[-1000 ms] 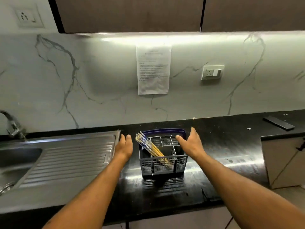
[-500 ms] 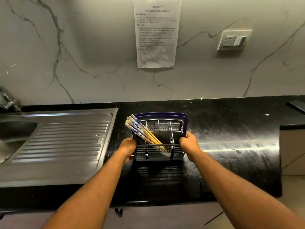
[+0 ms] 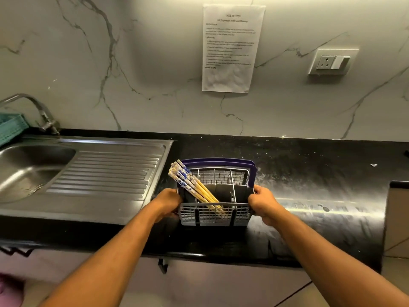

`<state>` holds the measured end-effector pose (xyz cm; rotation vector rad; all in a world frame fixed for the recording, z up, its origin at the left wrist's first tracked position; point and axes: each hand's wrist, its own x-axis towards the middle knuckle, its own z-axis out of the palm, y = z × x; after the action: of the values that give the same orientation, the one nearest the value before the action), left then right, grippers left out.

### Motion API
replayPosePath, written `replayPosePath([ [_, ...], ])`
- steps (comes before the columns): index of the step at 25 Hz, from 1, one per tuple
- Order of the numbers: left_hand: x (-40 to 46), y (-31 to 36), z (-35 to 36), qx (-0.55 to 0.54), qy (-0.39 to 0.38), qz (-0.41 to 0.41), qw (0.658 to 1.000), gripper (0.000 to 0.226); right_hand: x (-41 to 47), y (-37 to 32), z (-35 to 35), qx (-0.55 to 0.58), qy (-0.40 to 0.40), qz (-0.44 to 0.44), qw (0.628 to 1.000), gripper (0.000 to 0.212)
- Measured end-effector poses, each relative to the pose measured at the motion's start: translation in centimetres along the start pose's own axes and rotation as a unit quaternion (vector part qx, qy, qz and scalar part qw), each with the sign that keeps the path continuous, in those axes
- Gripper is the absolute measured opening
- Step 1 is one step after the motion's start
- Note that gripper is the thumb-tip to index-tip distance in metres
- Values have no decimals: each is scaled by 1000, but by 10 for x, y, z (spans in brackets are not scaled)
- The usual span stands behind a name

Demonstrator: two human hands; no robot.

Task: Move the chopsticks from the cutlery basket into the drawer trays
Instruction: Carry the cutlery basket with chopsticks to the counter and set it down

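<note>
A grey mesh cutlery basket [image 3: 215, 216] with a dark blue handle stands on the black countertop, near its front edge. Several yellow chopsticks [image 3: 192, 187] with blue-and-white patterned tops lean out of its left compartment toward the upper left. My left hand [image 3: 167, 202] grips the basket's left side. My right hand [image 3: 264, 203] grips its right side, thumb over the rim. The drawer and its trays are out of view.
A steel sink with a ribbed drainboard [image 3: 106, 173] lies left of the basket, with a tap [image 3: 45, 117] and a teal crate [image 3: 10, 127] behind it. A printed sheet [image 3: 231, 48] and a wall socket [image 3: 332, 62] hang on the marble backsplash. A cabinet handle [image 3: 162, 265] sits below the counter edge.
Both hands went from resting near the basket's top to gripping its sides. The basket has come closer to the counter's front edge and the view has tilted downward.
</note>
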<state>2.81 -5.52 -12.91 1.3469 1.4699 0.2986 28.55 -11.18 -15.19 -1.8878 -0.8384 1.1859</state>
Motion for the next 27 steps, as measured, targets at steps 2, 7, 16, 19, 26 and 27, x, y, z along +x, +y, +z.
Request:
replayPosePath([
  [2,-20,-8,-3,-14,7,1,1000,24,-17,1,2,7,-12,-16,1000,51],
  [7,-88,-35,-4,-61,26,5,998,24,-74,11,6,3,-45,-56,997,55],
  [16,-232,-212,17,-92,93,-29,991,27,-208,100,64,-73,-160,-75,982,49],
  [19,-294,-280,23,-124,140,-68,980,26,-253,127,107,-90,-221,-57,969,42],
  [26,-434,-398,50,-261,239,-165,921,32,-329,176,204,-225,-343,-80,908,48],
  [27,-453,-413,55,-281,259,-176,907,33,-341,179,218,-246,-370,-94,891,50],
])
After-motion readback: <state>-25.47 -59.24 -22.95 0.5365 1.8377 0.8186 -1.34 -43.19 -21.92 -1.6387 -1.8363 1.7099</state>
